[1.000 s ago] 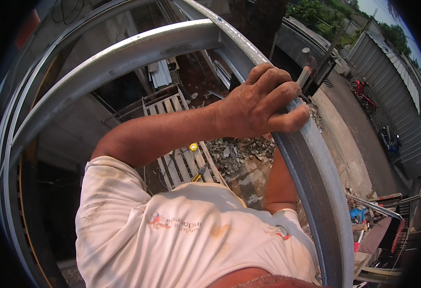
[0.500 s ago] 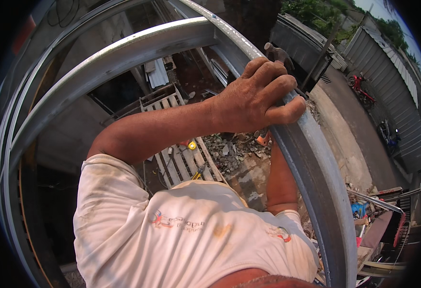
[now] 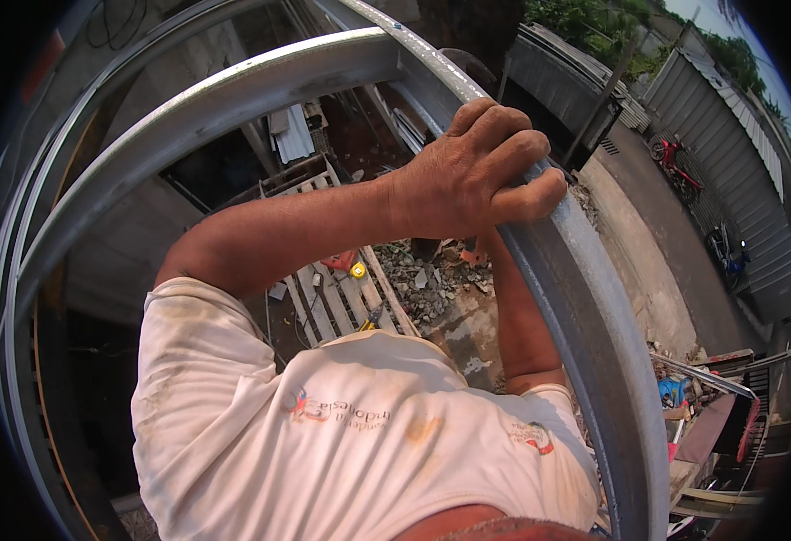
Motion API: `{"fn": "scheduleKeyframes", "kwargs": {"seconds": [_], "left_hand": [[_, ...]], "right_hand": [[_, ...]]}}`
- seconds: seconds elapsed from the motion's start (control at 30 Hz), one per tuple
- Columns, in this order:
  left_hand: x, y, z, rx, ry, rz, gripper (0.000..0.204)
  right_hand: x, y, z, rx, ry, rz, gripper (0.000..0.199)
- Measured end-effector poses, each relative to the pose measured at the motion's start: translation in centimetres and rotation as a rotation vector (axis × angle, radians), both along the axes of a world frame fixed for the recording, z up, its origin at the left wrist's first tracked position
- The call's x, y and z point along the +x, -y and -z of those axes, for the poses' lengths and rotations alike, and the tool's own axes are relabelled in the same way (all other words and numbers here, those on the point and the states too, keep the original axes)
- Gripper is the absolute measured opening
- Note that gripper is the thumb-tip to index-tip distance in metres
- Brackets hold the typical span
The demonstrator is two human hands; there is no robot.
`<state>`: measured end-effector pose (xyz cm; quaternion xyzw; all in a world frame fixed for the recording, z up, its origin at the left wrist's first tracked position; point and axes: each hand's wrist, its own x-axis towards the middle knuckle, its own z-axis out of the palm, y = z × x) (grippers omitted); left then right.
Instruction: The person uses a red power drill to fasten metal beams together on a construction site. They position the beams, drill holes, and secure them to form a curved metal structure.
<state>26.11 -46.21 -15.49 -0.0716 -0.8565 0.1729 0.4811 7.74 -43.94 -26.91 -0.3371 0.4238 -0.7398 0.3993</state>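
A grey steel channel beam (image 3: 619, 361) curves from the top of the head view down its right side. Over its upper edge my left hand (image 3: 487, 167) is closed, knuckles up, with the arm reaching across my chest. My right forearm (image 3: 526, 329) rises behind the beam, and the left hand and the beam hide my right hand. The dark curved head of a hammer (image 3: 469, 65) shows just past the beam, above my left hand. An orange piece (image 3: 474, 257), possibly its handle end, shows below the left wrist. A second steel beam (image 3: 260, 77) joins the first at upper left.
Below lies a slatted wooden platform (image 3: 310, 311) with a yellow tape measure (image 3: 358, 270) and yellow-and-black pliers (image 3: 373, 317). Broken rubble (image 3: 424, 287) covers the ground beside it. A red motorcycle (image 3: 677, 167) stands by a corrugated fence (image 3: 716, 122). Scrap (image 3: 698, 410) is piled at lower right.
The hammer head has moved up and left, from the beam's right side to partly behind it. My left hand keeps its grip, while the view has shifted slightly.
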Motion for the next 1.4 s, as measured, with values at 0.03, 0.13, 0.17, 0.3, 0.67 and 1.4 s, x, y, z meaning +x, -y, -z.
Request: {"fn": "scheduleKeyframes", "kwargs": {"seconds": [0.03,0.13,0.17,0.3,0.67,1.4], "left_hand": [[0.0,0.0,-0.1,-0.01,0.001,0.007,0.048],[-0.2,-0.1,0.2,0.003,-0.026,-0.008,0.049],[-0.2,-0.1,0.1,0.005,-0.025,-0.006,0.049],[-0.3,-0.1,0.2,0.026,-0.045,0.026,0.054],[-0.1,3.1,1.8,0.045,-0.101,0.003,0.075],[0.9,5.3,0.1,-0.002,-0.108,0.004,0.058]], "right_hand": [[-0.1,-0.2,-0.1,0.002,-0.004,0.003,0.034],[-0.1,-0.1,-0.1,0.014,-0.016,-0.004,0.034],[-0.2,-0.4,0.0,0.024,-0.023,-0.003,0.034],[-0.1,-0.8,0.8,0.079,-0.066,0.001,0.034],[4.4,-0.2,6.2,0.346,-0.247,-0.133,0.038],[4.8,1.2,5.8,0.444,-0.097,0.096,0.046]]}}
